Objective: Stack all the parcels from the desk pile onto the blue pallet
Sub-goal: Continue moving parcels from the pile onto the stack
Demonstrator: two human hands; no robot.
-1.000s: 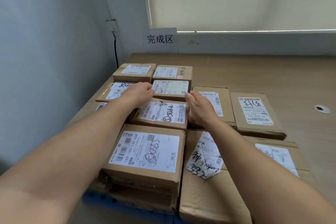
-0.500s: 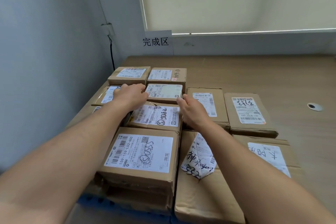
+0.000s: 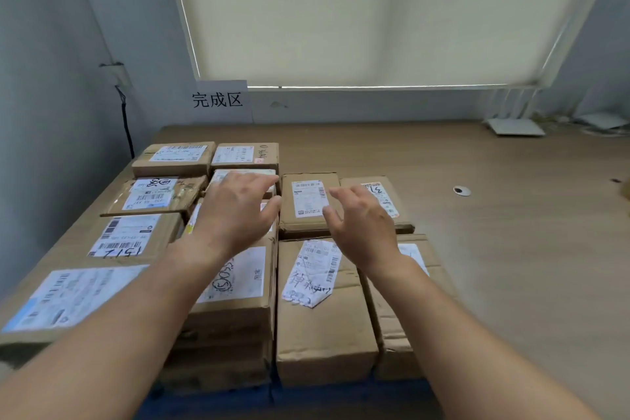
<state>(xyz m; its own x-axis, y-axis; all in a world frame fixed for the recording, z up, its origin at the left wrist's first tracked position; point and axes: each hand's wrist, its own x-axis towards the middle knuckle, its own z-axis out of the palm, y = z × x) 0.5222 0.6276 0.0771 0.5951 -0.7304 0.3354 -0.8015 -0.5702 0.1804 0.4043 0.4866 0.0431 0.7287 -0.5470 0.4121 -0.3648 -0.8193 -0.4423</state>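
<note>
Parcels sit packed edge to edge across centre and lower left of frame, a strip of the blue pallet (image 3: 306, 401) showing under them at the bottom edge; the desk pile itself is out of view. Left hand (image 3: 238, 215) hovers mid-frame over a white-topped parcel (image 3: 243, 176), fingers spread and holding nothing (cannot tell whether the fingertips brush its top). Right hand (image 3: 363, 228) just right of centre, fingers likewise apart and empty, above the seam between two flat parcels (image 3: 306, 204). Handling, as a judgement: corrugated card, stiff along edges and corners, softer across the broad faces; several look dented and taped over, so squeezing the middle would likely buckle them. The small ones probably weigh little; the long parcel (image 3: 324, 334) at lower centre may be heavier. Its label (image 3: 312, 274) is peeling and glossy, a poor purchase. Best hold: palms on opposite side faces, fingers hooked under the bottom edge. Printed sign (image 3: 221, 100) on the wall, upper left.
</note>
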